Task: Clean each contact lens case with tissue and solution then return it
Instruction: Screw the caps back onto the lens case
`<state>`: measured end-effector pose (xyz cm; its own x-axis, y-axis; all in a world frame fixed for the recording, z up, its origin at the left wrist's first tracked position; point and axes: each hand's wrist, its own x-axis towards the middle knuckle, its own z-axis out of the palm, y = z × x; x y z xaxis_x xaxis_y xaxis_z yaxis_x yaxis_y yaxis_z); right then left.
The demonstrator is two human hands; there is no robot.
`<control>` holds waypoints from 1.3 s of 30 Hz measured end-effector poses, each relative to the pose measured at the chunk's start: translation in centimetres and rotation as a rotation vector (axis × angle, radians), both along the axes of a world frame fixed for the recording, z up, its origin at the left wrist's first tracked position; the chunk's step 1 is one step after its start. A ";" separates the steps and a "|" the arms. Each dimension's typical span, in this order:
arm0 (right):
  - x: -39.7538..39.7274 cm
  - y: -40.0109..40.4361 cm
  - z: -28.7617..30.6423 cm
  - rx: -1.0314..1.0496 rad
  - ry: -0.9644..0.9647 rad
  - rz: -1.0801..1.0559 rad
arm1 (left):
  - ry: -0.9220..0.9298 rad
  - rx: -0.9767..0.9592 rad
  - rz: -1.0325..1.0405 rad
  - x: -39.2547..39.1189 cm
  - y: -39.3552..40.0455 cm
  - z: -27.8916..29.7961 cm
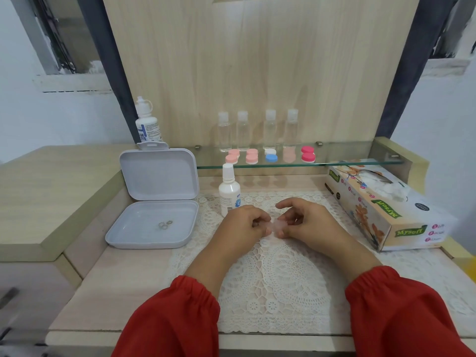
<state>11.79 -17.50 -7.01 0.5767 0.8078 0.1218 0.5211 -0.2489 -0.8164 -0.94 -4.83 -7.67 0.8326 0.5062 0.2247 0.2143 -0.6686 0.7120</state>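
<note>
Lace-covered tabletop point(283, 292), frame centre | left hand point(242, 225), right hand point(306, 222): both grips pinching pale contact lens case point(277, 226) | step: probably opening or wiping | next: tissue box point(386, 210), right.

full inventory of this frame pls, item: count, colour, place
lens cases: five, three light pink, one white-and-blue, one deep pink, in a row on the glass shelf
clear bottles: four, see-through with white caps, behind the cases
solution bottle: one, white, on the lace mat's back left
tall bottle: one, white, behind the box
box: one, pale grey, lid open, left of mat; small rings inside
tissue box: one, patterned, right of mat
lace mat: one, white, desk centre
left hand: pinches a small pale item, blurred
right hand: pinches the same item
</note>
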 end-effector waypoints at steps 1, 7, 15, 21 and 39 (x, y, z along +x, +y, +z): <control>0.0 0.0 0.0 -0.004 -0.011 -0.001 | 0.000 -0.004 0.001 0.0 0.0 0.0; 0.1 -0.1 0.1 -0.001 0.056 0.061 | -0.003 -0.022 0.007 0.0 -0.1 -0.1; 0.0 -0.1 0.0 -0.022 0.008 0.031 | 0.003 -0.032 0.008 0.0 0.0 0.0; 0.3 -0.4 0.2 -0.011 0.031 0.039 | 0.006 -0.033 0.005 0.0 0.1 -0.1; 0.5 -1.0 0.7 0.320 -0.129 -0.211 | -0.073 0.155 0.134 -0.8 0.2 0.3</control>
<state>12.30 -18.50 -6.33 0.6895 0.5824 0.4306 0.5891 -0.1051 -0.8012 -1.69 -4.64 -7.34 0.7387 0.5660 0.3660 0.2605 -0.7405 0.6195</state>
